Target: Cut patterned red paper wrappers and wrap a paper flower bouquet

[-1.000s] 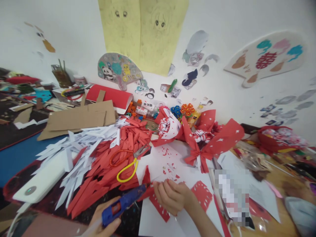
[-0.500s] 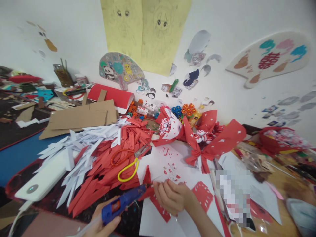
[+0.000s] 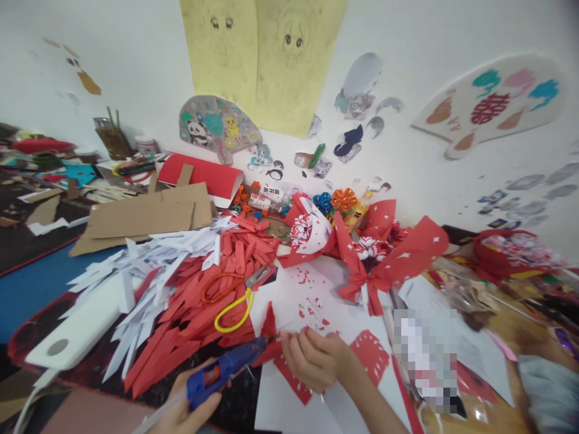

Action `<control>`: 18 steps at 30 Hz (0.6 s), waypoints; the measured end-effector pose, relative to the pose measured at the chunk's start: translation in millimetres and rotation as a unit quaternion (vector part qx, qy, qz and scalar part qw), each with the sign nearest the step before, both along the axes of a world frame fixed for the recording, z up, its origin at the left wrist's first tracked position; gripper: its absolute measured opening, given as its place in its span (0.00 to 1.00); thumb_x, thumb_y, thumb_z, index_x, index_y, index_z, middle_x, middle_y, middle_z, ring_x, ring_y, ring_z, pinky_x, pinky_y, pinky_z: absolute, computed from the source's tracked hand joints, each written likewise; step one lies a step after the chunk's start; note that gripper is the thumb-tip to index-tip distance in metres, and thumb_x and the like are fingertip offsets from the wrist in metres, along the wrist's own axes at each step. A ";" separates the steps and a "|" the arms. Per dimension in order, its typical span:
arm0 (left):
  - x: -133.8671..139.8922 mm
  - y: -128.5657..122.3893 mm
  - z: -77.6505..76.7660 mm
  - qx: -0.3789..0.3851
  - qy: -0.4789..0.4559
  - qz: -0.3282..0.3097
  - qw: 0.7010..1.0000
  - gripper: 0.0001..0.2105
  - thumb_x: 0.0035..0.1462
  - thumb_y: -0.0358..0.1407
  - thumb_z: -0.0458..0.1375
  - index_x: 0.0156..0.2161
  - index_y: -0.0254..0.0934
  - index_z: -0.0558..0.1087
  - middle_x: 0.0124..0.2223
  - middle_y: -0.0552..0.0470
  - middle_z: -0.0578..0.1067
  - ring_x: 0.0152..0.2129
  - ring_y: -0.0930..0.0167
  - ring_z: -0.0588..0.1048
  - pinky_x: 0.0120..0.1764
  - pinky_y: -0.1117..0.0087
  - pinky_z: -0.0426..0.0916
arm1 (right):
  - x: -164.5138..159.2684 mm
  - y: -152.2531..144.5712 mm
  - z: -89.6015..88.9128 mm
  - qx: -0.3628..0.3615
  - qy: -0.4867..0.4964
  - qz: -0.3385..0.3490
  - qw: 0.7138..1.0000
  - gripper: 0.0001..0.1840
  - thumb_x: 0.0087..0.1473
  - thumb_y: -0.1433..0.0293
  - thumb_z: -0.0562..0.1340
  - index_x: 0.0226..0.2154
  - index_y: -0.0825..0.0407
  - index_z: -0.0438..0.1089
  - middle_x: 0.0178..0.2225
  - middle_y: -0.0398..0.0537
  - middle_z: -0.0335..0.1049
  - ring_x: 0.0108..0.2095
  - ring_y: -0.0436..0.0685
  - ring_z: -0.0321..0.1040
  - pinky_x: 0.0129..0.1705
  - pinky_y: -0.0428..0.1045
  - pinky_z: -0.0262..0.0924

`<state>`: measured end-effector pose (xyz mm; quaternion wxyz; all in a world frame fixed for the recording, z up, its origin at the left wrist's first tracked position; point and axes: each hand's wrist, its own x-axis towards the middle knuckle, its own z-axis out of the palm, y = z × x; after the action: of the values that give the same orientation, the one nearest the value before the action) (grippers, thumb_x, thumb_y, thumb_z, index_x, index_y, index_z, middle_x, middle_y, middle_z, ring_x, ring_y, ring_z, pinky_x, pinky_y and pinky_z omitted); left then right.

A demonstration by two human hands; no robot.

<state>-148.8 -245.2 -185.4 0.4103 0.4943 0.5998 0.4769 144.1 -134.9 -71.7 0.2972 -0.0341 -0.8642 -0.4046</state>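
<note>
My left hand (image 3: 192, 401) is wrapped round a blue hot glue gun (image 3: 226, 372), with a clear glue stick (image 3: 156, 415) running out of its back. The gun's nozzle points right, at the fingertips of my right hand (image 3: 312, 360). Those fingers are closed in a pinch; what they hold is too small to make out. Red paper (image 3: 268, 322) stands up just behind the nozzle. Beneath my right hand lie red paper pieces (image 3: 371, 355) with cut-out slots, on white paper (image 3: 280, 404). Scissors (image 3: 234, 322) with one yellow and one orange handle rest on folded red strips (image 3: 194, 337).
White folded strips (image 3: 167, 265) are heaped beside a white power bank (image 3: 75, 331) with a cable. Cardboard (image 3: 145, 214) lies behind them. Red-wrapped paper bouquets (image 3: 375, 259) stand near the wall. To the right are papers and a crumpled plastic bag (image 3: 470, 298).
The whole view has shifted very slightly. Both hands and the glue gun keep practically the same position, and the green light on the power bank no longer shows.
</note>
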 end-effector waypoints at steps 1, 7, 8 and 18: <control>-0.9 -0.9 -0.5 -0.008 -0.003 -0.001 1.000 0.15 0.43 0.48 0.67 0.31 0.38 0.80 0.28 0.48 0.81 0.24 0.66 0.79 0.27 0.72 0.76 | 0.0 -0.3 -0.3 -0.004 -0.001 -0.001 1.000 0.14 0.61 0.75 0.56 0.36 0.55 0.78 0.36 0.46 0.75 0.33 0.47 0.70 0.37 0.44 0.67; -10.1 -9.4 -10.0 -0.035 -0.030 0.027 0.999 0.18 0.40 0.49 0.68 0.33 0.37 0.80 0.32 0.46 0.82 0.30 0.63 0.80 0.32 0.68 0.78 | -5.0 1.6 -1.0 0.006 0.012 0.016 1.000 0.09 0.57 0.74 0.61 0.35 0.55 0.79 0.35 0.46 0.73 0.33 0.47 0.68 0.36 0.44 0.66; -11.5 -10.1 -11.7 -0.041 -0.033 0.032 0.998 0.19 0.40 0.49 0.68 0.34 0.36 0.80 0.33 0.46 0.82 0.31 0.62 0.80 0.34 0.67 0.78 | -6.0 2.0 -1.8 0.007 0.012 0.016 1.000 0.09 0.57 0.74 0.61 0.35 0.55 0.79 0.35 0.45 0.73 0.33 0.47 0.68 0.36 0.44 0.66; -11.5 -11.9 -14.7 -0.014 0.010 0.081 0.997 0.21 0.37 0.51 0.69 0.33 0.38 0.79 0.33 0.46 0.81 0.31 0.62 0.79 0.33 0.66 0.77 | -6.0 -3.0 -11.2 -0.041 0.008 -0.008 0.999 0.12 0.58 0.75 0.58 0.37 0.57 0.78 0.37 0.48 0.73 0.35 0.49 0.69 0.37 0.46 0.65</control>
<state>-160.3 -257.0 -200.1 0.3716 0.4430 0.6487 0.4949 138.1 -137.9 -82.8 0.2991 -0.0560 -0.8773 -0.3711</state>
